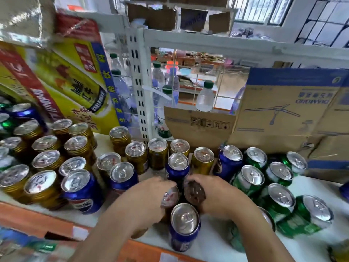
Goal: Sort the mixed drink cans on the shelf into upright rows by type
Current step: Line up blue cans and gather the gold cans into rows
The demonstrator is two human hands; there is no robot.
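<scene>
I'm gripping a silver-lidded can with red marks on top [170, 197] in my left hand [147, 197], and I'm curling my right hand [219, 193] round a second can showing a dark brownish round end [194, 192]. They're sitting side by side mid-shelf, just behind an upright blue aluminium can [184, 223]. On the white shelf board [211, 235], ribbed gold cans [47, 159] are standing to my left and green cans [279, 186] are bunching on my right, some leaning.

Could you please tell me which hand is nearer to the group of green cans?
Right. The right hand is just left of the green cans; the left hand sits farther left.
</scene>
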